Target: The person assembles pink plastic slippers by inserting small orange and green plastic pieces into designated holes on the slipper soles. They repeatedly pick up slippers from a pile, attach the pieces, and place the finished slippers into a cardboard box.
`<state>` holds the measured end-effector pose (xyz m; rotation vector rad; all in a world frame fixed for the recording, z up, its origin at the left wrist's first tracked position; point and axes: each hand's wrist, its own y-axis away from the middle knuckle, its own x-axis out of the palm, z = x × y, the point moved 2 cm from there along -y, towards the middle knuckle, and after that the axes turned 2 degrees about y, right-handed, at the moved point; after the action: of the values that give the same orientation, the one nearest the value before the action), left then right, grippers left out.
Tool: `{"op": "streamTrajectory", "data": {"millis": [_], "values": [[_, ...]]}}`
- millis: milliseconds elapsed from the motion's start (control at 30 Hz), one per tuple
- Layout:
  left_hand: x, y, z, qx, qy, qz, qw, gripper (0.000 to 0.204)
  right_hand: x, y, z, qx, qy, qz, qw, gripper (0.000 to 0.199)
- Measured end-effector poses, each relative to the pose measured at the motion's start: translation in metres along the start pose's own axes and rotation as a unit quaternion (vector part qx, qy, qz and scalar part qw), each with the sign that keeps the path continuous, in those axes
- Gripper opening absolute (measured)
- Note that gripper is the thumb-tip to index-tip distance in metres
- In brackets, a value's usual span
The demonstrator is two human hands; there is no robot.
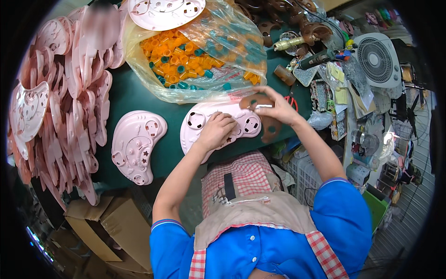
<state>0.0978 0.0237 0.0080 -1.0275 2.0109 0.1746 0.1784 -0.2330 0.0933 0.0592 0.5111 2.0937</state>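
While my left hand (216,131) presses flat on the pink plastic panel (204,122) near the counter's (134,95) front edge, pinning it so it cannot slide, my right hand (278,109) pinches a brown curved piece (260,101) over the panel's right end. That grip is narrow, closed on the piece. A second pink panel (137,144) lies apart to the left. The clear bag of orange and teal caps (204,53) sits just behind, within easy reach, I judge.
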Motion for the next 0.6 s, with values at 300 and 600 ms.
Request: {"op": "streamTrajectory", "data": {"millis": [300, 600], "values": [[0.032, 0.097, -0.091, -0.247, 0.236, -0.231, 0.911, 0.062, 0.119, 0.057, -0.024, -0.067, 0.306, 0.111, 0.943, 0.102], [0.051, 0.095, -0.039, -0.368, -0.113, -0.344, 0.857, 0.059, 0.122, 0.020, -0.070, -0.265, 0.475, -0.102, 0.833, 0.053]]}}
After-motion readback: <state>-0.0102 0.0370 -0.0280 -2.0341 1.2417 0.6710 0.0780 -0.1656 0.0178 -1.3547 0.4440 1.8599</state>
